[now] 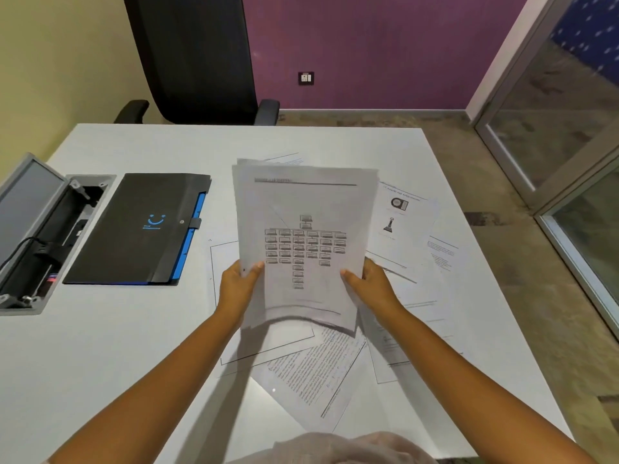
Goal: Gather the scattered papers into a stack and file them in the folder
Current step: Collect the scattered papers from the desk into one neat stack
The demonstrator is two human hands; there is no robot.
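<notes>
both hands gripped paper stack (303, 242) by its side edges, left hand (238, 285), right hand (370, 285), fingers hidden behind, stack hid loose sheets (402, 229) on surface (117, 329), closed folder (140, 229) left, print unreadable

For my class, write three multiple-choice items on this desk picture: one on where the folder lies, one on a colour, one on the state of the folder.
1. Where does the folder lie?
A. left of the held stack of papers
B. on the chair
C. under the loose sheets

2. What colour is the smile mark on the folder?
A. red
B. blue
C. yellow

3. What state is the folder in?
A. open with papers inside
B. standing upright
C. closed and flat on the table

Answers: 1 A, it lies beside the left hand, well clear of the right hand; 2 B, the mark matches its blue edge; 3 C, its strap crosses the flap and no sheet sits in it.
</notes>
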